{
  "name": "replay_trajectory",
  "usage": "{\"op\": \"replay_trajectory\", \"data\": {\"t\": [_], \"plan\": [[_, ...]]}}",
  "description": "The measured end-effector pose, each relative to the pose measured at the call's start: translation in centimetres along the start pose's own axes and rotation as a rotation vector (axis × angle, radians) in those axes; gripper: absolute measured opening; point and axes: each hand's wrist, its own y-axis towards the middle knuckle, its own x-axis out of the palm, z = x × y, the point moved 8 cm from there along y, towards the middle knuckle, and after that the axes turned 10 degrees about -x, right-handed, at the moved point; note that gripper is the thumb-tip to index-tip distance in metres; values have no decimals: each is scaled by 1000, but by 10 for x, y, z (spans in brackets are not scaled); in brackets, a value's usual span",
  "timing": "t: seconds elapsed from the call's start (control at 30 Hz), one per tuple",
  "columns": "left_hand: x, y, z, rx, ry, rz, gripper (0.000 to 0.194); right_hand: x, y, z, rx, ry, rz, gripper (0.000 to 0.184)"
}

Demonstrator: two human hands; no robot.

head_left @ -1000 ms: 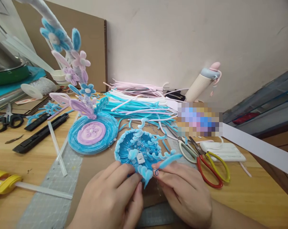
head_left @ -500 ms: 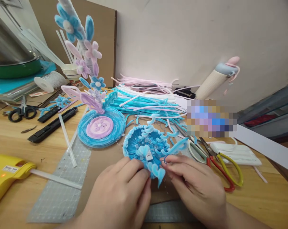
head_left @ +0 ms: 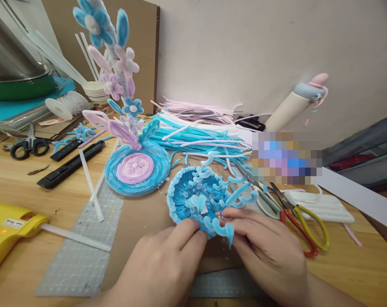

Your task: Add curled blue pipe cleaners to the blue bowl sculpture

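two bare hands on the blue bowl piece [head_left: 182, 192]; take it as clock centre. left hand [head_left: 167, 260] at 7 o'clock: fingers curled closed, gripping the near rim. right hand [head_left: 270, 251] at 4: thumb and forefinger pinched together on a thin dark-blue wire loop [head_left: 222, 214], other fingers folded in. can't tell if those right fingertips also touch the rim.

hidden: left thumb and fingertips, behind the hand and rim. white block [head_left: 205, 210] inside the bowl is partly covered by a fluffy blue curl. blurred-out thing [head_left: 286, 157] between 2 and 3, can't make it out. flower stand [head_left: 134, 108] at 10 has its top cut off; yellow glue gun [head_left: 12, 232] between 8 and 9 is cut off too.

pose: both wrists bent inward, backs of hands mostly up, left forearm in from 7, right from 5.

around: fuzzy stems [head_left: 196, 138] piled at 12, red-and-yellow scissors [head_left: 288, 207] at 3, just beyond the right hand.
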Motion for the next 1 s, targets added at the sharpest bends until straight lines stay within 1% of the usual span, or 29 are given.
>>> {"op": "replay_trajectory", "data": {"t": [0.23, 0.63, 0.83, 1.0], "plan": [[-5, 3, 7, 51, 30, 0, 29, 1, 4, -3, -23, -29, -17, 21], [-7, 3, 6, 53, 33, 22, 28, 0, 3, -4, -37, -16, -14, 21], [-9, 2, 7, 55, 42, 38, 32, 0, 5, -4, -22, 0, -3, 22], [-7, 0, 7, 52, 46, 41, 29, 2, 5, -4, -22, 28, -16, 22]]}}
